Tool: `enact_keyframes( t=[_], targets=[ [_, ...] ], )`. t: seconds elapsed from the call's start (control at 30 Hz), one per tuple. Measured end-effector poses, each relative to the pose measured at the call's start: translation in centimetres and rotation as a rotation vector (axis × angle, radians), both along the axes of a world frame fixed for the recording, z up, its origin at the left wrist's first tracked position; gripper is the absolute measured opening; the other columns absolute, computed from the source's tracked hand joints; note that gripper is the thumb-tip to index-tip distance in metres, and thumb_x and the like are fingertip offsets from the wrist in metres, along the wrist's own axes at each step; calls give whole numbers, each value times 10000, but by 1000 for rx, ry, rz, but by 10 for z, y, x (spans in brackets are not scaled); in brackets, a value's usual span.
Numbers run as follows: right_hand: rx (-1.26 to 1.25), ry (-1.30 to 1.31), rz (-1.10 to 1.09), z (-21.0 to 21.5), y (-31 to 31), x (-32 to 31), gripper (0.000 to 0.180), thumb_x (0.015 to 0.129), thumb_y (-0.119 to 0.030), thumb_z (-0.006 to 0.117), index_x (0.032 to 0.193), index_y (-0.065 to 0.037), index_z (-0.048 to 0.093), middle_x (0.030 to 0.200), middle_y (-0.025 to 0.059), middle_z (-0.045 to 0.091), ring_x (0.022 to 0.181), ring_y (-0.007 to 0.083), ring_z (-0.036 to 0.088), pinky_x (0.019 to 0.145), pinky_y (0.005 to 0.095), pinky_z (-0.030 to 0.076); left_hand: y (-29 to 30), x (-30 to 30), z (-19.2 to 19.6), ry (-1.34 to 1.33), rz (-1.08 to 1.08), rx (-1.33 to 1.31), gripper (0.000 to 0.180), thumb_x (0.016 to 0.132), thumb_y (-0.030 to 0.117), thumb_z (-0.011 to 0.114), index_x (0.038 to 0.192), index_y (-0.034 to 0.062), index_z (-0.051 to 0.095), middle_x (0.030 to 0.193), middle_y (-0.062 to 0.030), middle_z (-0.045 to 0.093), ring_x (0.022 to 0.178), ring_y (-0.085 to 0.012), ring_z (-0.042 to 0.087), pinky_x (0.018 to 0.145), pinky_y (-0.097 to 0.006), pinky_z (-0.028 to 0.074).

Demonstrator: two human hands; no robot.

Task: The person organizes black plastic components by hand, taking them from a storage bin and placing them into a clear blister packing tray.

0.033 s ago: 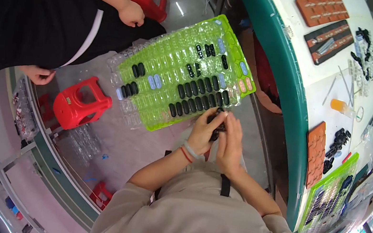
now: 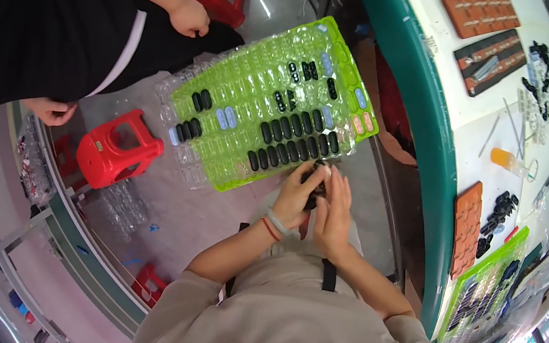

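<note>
Head view: my left hand (image 2: 295, 196) and right hand (image 2: 334, 212) both clench a small black oval part (image 2: 316, 189) at the near edge of the green plastic blister tray (image 2: 257, 98); seating it in an empty pocket seemingly calls for careful alignment.

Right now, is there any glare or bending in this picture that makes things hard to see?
Head view: fisheye bends the green-edged white table into a curve; light glints off the clear plastic blister cells of the lime-green tray; the small black part between left hand and right hand is mostly hidden.
</note>
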State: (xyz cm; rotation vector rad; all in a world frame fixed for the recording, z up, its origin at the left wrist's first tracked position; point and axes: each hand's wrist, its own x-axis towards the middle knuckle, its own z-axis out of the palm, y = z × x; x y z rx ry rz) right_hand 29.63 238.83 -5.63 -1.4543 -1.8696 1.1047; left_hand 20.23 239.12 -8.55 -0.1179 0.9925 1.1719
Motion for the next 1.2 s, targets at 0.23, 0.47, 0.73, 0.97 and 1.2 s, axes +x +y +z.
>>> enact_keyframes(
  t=[0.23,0.47,0.73,0.97,1.2],
  targets=[
    [-277,112,-93,-132,50,-21,317,800,-76,520,1110,-19,481,1117,186,452,1008,318,458,851,359,377,10,-46,-115,116,80,-247,187,816,177,560,954,59,518,744,-14,532,580,-68,506,487,-195,406],
    [277,-616,-23,-245,154,-27,346,694,-173,654,983,-9,558,1043,188,456,959,341,417,807,414,350,51,-111,-198,647,-9,-204,236,754,67,598,962,19,498,693,-53,544,595,-142,566,542,-229,458],
    [291,-672,-99,-274,164,-36,244,645,-154,698,808,-2,598,982,169,507,929,314,448,788,382,368,78,-109,-241,1489,-340,-264,402,610,193,733,927,77,515,722,-102,582,624,-250,568,578,-322,434],
    [257,-572,-213,-273,160,-31,160,633,-98,709,670,-2,587,908,148,559,863,283,495,751,364,390,91,-99,-243,1543,-382,-333,404,635,176,714,950,79,480,721,-115,580,632,-287,567,571,-349,428],
    [-92,-76,-233,-260,126,-63,153,697,6,623,811,-2,520,967,182,546,893,285,555,693,323,480,100,-96,-241,1598,-420,-328,357,644,128,681,937,79,484,704,-123,578,633,-295,574,570,-356,433]
  ],
)
